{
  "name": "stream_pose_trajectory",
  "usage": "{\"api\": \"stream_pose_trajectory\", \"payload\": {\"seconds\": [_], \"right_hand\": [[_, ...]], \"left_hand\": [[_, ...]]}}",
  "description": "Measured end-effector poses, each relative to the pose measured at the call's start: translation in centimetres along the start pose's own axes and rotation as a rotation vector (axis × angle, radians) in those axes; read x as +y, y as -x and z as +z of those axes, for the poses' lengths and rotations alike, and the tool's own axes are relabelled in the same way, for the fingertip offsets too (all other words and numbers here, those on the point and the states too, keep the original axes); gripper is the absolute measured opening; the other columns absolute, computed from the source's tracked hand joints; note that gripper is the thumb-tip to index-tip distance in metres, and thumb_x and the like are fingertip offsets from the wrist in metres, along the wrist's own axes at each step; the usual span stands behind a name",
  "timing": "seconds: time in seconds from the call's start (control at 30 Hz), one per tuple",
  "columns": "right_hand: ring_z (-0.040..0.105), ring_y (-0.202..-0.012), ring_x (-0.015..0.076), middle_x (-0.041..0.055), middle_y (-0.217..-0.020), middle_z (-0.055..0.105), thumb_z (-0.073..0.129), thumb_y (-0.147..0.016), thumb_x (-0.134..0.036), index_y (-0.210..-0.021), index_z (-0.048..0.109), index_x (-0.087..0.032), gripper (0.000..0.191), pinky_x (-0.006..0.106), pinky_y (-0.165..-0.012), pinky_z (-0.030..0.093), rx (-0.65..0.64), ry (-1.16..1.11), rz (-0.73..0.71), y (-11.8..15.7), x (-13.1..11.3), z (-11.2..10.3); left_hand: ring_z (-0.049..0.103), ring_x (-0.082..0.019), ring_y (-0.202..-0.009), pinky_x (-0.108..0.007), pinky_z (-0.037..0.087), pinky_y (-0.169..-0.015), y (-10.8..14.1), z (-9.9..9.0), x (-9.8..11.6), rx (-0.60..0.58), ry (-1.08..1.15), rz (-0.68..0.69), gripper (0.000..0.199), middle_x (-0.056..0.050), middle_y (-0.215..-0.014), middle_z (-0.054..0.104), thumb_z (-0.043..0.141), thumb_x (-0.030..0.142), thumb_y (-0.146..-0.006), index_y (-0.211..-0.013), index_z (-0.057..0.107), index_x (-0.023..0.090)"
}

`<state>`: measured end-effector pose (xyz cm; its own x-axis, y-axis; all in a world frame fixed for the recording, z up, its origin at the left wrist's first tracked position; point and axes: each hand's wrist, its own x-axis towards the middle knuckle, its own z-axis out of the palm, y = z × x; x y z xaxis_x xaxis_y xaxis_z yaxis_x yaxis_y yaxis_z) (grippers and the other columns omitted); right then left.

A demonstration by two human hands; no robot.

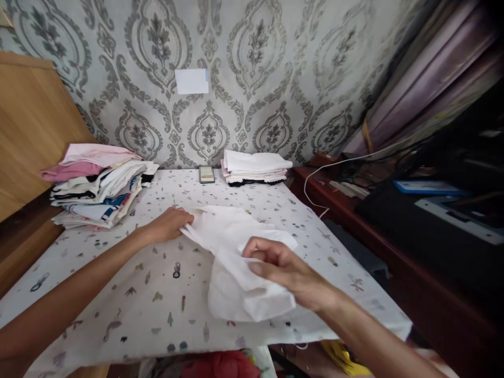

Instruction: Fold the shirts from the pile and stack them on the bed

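Note:
A crumpled white cloth [252,289] lies partly bunched up over the middle of the patterned tabletop [149,310]. My left hand [171,224] is closed on the cloth's left end, which is pulled into a narrow twist. Over the cloth's right part, my right hand [277,262] pinches a fold between thumb and fingers. A neat pile of folded white and pink cloth [255,168] sits at the back, and a taller, looser pile of clothes [98,184] stands at the back left.
A small framed object [207,175] lies near the wall, between the piles. Wooden furniture [35,126] borders the left side. On the right, a dark red desk [394,262] holds a white cable [307,189] and dark equipment. Red fabric [222,365] shows below the front edge.

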<state>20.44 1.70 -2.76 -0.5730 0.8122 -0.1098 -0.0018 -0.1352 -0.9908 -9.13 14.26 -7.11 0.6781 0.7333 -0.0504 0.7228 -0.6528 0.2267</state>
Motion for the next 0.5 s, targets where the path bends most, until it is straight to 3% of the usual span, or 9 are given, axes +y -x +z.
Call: {"api": "stream_pose_trajectory", "payload": {"seconds": [0.07, 0.13, 0.17, 0.23, 0.33, 0.37, 0.43, 0.5], "right_hand": [[0.044, -0.053, 0.0086, -0.0038, -0.07, 0.059, 0.078, -0.075, -0.046, -0.096, 0.06, -0.022, 0.036, 0.02, -0.046, 0.029, -0.011, 0.177, 0.01, 1.4, -1.2, -2.3], [0.045, -0.053, 0.0093, -0.0039, -0.07, 0.061, 0.079, -0.073, -0.035, -0.102, 0.065, -0.023, 0.034, 0.021, -0.046, 0.029, 0.096, 0.504, -0.016, 1.5, -2.3, -5.2], [0.045, -0.052, 0.0098, -0.0041, -0.067, 0.06, 0.078, -0.073, -0.028, -0.1, 0.068, -0.024, 0.029, 0.022, -0.047, 0.029, 0.182, 0.706, -0.041, 1.0, -2.9, -6.8], [0.045, -0.054, 0.0104, -0.0035, -0.059, 0.055, 0.078, -0.067, -0.015, -0.072, 0.068, -0.022, 0.014, 0.024, -0.052, 0.029, 0.365, 1.073, -0.111, -1.2, -4.7, -9.9], [0.047, -0.061, 0.0138, -0.0037, -0.051, 0.037, 0.074, -0.062, -0.002, -0.051, 0.054, -0.022, 0.03, 0.026, -0.058, 0.031, 0.755, 1.316, -0.209, -5.4, -9.3, -13.4], [0.05, -0.066, 0.0153, -0.0034, -0.051, 0.033, 0.069, -0.064, 0.002, -0.048, 0.05, -0.023, 0.035, 0.026, -0.061, 0.033, 0.878, 1.314, -0.32, -6.5, -11.1, -14.1], [0.053, -0.078, 0.0185, -0.0009, -0.057, 0.039, 0.063, -0.069, 0.002, -0.053, 0.051, -0.024, 0.033, 0.027, -0.066, 0.037, 1.022, 1.279, -0.517, -7.6, -14.8, -14.5], [0.055, -0.091, 0.0206, 0.0023, -0.07, 0.05, 0.06, -0.075, -0.002, -0.065, 0.057, -0.025, 0.026, 0.028, -0.071, 0.04, 1.082, 1.234, -0.673, -7.3, -17.5, -14.0]], "left_hand": [[0.059, -0.022, -0.08, -0.028, 0.038, -0.07, 0.3, -0.6, -0.9, 0.024, 0.028, -0.088, 0.017, -0.003, -0.079, 0.062, 0.051, 0.008, -0.076, -0.084, 0.057, 0.022], [0.058, -0.021, -0.071, -0.026, 0.036, -0.061, 0.4, -1.6, -1.8, 0.044, 0.091, -0.194, 0.015, -0.001, -0.073, 0.062, 0.054, 0.013, -0.076, -0.084, 0.06, 0.024], [0.058, -0.02, -0.067, -0.025, 0.035, -0.059, 0.2, -2.3, -2.2, 0.069, 0.137, -0.249, 0.011, 0.0, -0.07, 0.062, 0.057, 0.016, -0.075, -0.082, 0.061, 0.024], [0.058, -0.018, -0.06, -0.024, 0.036, -0.056, -1.0, -4.2, -2.9, 0.17, 0.237, -0.341, 0.003, 0.001, -0.066, 0.061, 0.061, 0.019, -0.074, -0.074, 0.06, 0.023], [0.057, -0.016, -0.055, -0.024, 0.039, -0.054, -4.3, -8.8, -3.9, 0.479, 0.361, -0.439, 0.008, 0.003, -0.061, 0.055, 0.062, 0.016, -0.071, -0.069, 0.056, 0.02], [0.056, -0.015, -0.054, -0.024, 0.041, -0.055, -5.5, -10.7, -4.1, 0.613, 0.415, -0.456, 0.009, 0.004, -0.061, 0.053, 0.062, 0.014, -0.071, -0.07, 0.055, 0.02], [0.056, -0.013, -0.058, -0.023, 0.045, -0.059, -7.3, -14.9, -4.4, 0.882, 0.549, -0.435, 0.01, 0.004, -0.066, 0.054, 0.061, 0.011, -0.072, -0.074, 0.054, 0.018], [0.056, -0.011, -0.066, -0.023, 0.047, -0.068, -7.8, -18.7, -4.3, 1.093, 0.615, -0.347, 0.01, 0.003, -0.073, 0.055, 0.059, 0.009, -0.075, -0.077, 0.051, 0.016]]}}
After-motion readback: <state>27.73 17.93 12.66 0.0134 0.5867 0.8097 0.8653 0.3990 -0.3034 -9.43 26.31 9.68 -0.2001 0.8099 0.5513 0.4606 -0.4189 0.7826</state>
